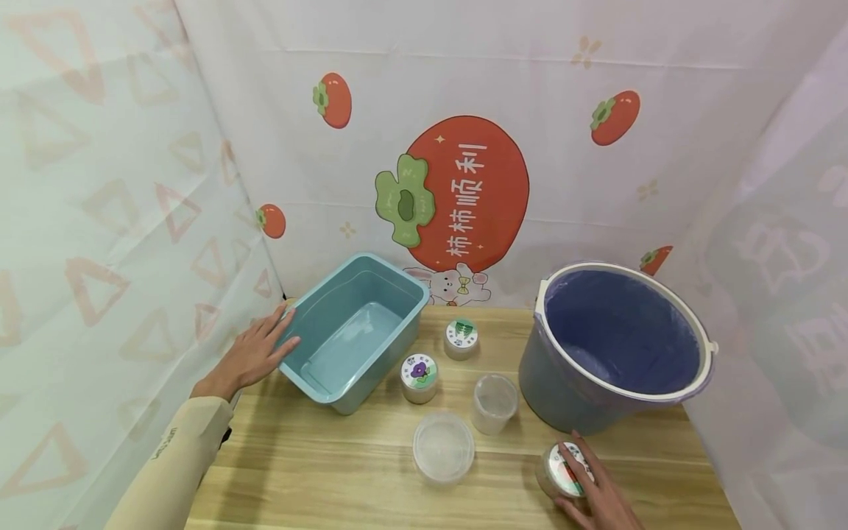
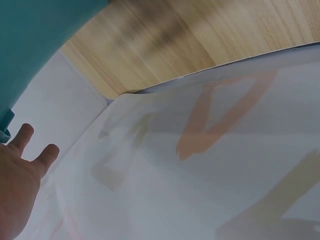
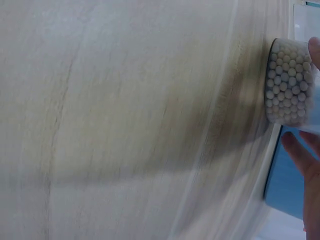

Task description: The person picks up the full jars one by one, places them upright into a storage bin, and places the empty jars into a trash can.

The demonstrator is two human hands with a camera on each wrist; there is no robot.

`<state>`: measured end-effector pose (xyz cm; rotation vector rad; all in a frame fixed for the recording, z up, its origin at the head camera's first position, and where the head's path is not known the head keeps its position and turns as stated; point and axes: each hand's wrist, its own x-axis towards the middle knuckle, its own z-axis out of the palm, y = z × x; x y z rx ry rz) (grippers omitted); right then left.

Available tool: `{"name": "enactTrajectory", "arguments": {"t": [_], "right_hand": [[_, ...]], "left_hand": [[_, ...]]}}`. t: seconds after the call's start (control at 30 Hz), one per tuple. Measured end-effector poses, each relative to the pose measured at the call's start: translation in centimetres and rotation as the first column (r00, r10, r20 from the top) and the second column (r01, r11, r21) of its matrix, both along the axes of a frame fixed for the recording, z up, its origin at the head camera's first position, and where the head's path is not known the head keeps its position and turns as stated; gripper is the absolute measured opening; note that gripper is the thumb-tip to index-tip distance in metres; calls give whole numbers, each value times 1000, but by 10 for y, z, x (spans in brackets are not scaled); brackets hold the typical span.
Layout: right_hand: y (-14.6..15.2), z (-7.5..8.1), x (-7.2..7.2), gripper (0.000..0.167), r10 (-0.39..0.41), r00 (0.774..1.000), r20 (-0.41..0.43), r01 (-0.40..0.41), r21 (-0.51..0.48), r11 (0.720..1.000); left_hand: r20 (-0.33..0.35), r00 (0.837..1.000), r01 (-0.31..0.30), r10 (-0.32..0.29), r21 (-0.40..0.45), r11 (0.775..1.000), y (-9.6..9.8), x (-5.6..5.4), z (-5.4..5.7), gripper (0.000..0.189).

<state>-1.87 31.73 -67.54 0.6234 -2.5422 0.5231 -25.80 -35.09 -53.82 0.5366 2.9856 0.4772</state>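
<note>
My left hand (image 1: 255, 353) rests at the left rim of a teal plastic basin (image 1: 361, 324), its fingers spread. In the left wrist view only part of that hand (image 2: 20, 175) shows, close to the basin's edge. My right hand (image 1: 599, 493) is over a small clear jar (image 1: 550, 478) with a picture label on its lid. Its fingers (image 1: 588, 453) lie straight across the lid, the thumb at the near side. Seen from the right wrist, the jar (image 3: 287, 82) stands on the table full of small pale beads, fingers and thumb spread either side of it.
A big blue bucket (image 1: 623, 397) with a white rim stands behind my right hand. Two lidded jars, one with a purple label (image 1: 419, 372) and one with a green label (image 1: 461, 335), stand beside the basin. An uncovered clear cup (image 1: 493, 405) and a clear round lid (image 1: 442, 449) are mid-table.
</note>
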Motion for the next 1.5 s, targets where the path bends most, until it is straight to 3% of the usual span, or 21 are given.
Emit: {"name": "enactTrajectory", "arguments": {"t": [0.27, 0.43, 0.87, 1.07, 1.27, 1.5], "right_hand": [[-1, -12, -10, 79, 84, 977, -198, -99, -66, 993], [-7, -2, -10, 78, 90, 974, -209, -107, -68, 992], [-49, 76, -17, 72, 206, 958, -199, -219, -41, 975], [-79, 115, -24, 73, 208, 961, -183, -215, -20, 976], [-106, 152, -38, 72, 214, 973, -89, -214, 15, 977], [-128, 179, -65, 74, 231, 973, -9, -231, 50, 972]], "left_hand": [[4, 1000, 12, -12, 6, 1000, 3, 1, 2, 77], [1, 1000, 13, -13, -1, 1000, 2, 2, 2, 77], [13, 1000, -23, 23, -43, 999, 2, 1, 5, 79], [21, 999, -23, 24, -45, 999, 2, 2, 6, 79], [17, 999, -30, 31, -47, 998, 1, 5, 5, 78], [14, 999, -29, 30, -44, 999, 1, 3, 5, 79]]}}
